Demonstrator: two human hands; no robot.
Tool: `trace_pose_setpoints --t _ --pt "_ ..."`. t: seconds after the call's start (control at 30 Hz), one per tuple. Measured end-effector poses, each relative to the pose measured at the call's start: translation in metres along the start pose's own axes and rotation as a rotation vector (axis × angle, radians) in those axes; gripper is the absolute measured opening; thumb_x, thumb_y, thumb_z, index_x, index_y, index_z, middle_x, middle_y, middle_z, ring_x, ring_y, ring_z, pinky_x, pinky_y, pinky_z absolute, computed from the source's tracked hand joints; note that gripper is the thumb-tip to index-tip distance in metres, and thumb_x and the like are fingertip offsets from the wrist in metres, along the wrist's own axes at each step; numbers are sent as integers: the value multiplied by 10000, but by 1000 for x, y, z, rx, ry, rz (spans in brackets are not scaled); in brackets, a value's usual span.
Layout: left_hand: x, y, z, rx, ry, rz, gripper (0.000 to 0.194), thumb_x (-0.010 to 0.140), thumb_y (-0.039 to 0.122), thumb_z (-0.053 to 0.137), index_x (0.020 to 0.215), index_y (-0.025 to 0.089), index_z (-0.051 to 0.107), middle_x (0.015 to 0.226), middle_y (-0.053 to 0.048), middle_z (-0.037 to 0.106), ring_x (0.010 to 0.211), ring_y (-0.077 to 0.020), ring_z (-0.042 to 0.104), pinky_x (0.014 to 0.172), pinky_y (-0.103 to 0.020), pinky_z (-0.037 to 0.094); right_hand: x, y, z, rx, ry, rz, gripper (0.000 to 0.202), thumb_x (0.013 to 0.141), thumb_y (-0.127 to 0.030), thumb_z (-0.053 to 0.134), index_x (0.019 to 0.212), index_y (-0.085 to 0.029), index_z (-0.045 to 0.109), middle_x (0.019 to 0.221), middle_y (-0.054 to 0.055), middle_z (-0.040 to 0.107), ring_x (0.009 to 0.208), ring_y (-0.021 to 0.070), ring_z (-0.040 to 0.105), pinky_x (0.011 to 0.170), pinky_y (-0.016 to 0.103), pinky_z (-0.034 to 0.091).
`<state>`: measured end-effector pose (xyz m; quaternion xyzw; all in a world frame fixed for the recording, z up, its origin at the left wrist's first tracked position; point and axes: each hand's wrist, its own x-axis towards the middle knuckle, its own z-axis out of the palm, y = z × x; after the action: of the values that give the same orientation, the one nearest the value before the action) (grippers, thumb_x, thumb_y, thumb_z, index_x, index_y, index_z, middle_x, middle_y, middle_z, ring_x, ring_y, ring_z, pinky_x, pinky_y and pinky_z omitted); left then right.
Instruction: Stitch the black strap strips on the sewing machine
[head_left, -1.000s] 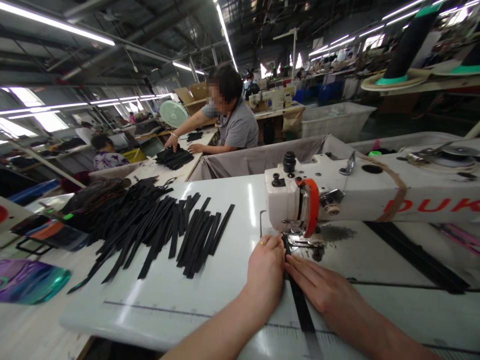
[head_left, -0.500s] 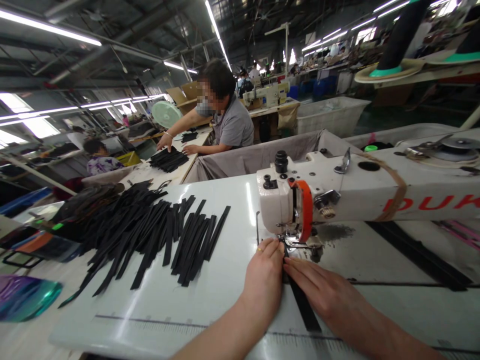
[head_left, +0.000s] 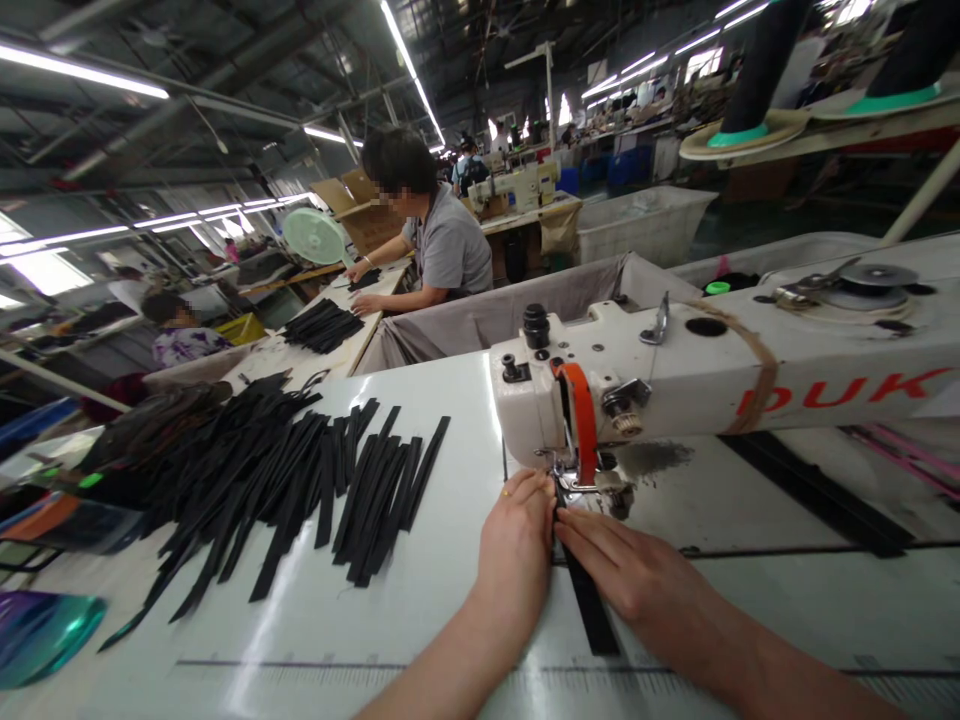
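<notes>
black fabric strip (head_left: 587, 600) lies at the presser foot (head_left: 583, 488) of the white sewing machine (head_left: 690, 370), most of its visible length on the near side — little seems through. the left hand (head_left: 517, 545) bunches its fingers at the far end; the right hand (head_left: 630, 565) lays extended fingers alongside — whether either pinches it, i cannot tell. many loose black strips (head_left: 292, 470) lie leftward, their stitching unclear.

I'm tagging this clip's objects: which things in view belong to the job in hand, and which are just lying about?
In the job:
- black strip at the presser foot, with the left hand and right hand on it
- sewing machine
- probably the loose black strips

Apparently just about:
- purple-and-teal item
- green fan
- white bin
</notes>
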<state>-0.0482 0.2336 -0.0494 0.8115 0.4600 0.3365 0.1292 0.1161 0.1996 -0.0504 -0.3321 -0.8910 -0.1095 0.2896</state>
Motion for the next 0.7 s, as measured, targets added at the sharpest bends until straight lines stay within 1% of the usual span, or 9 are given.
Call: trace_pose_setpoints --t 0.2,0.3,0.4,0.5,0.57,0.63,0.7 --pt "2 -2 1 -2 -3 -21 201 970 149 455 934 166 652 970 -78 698 990 -213 627 933 -401 539 2 1 2 -33 6 25 455 791 51 359 1139 -47 634 1120 144 692 1054 213 648 904 307 563" --pt "1 -1 -2 -16 -18 13 214 970 149 445 995 162 657 995 -87 698 1014 -220 621 963 -418 523 3 0 2 -8 -2 51 443 795 51 376 1143 -64 624 1106 134 688 1040 216 648 884 307 571" --pt "0 1 -4 -65 -23 28 240 955 113 447 1061 155 659 1061 -97 693 1066 -227 598 991 -431 502 2 0 3 24 -53 83 453 798 59 397 1175 -87 601 1102 121 677 1034 214 644 856 307 580" --pt "0 0 -5 -130 -14 -41 195 924 96 512 966 154 693 1009 -82 705 1025 -221 603 967 -407 509 1 1 6 51 -95 109 453 810 58 411 1200 -98 581 1104 117 666 1023 218 641 811 315 593" --pt "0 -1 -3 -161 -4 -86 153 899 93 567 901 156 706 969 -70 715 996 -217 611 962 -397 508 2 4 7 52 -105 123 442 822 47 415 1207 -96 578 1086 123 663 996 235 641 782 349 601" --pt "-1 -3 -2 -172 10 -102 139 883 83 591 891 153 710 962 -69 722 995 -220 615 968 -398 501 2 7 7 61 -103 116 432 825 40 416 1199 -93 589 1071 128 661 974 251 637 793 394 595" --pt "-1 -4 -2 -180 11 -98 155 884 71 581 897 155 711 964 -67 725 1005 -222 612 972 -400 495 1 11 3 115 -101 98 413 822 40 419 1152 -108 618 1036 114 664 945 247 632 808 403 583"
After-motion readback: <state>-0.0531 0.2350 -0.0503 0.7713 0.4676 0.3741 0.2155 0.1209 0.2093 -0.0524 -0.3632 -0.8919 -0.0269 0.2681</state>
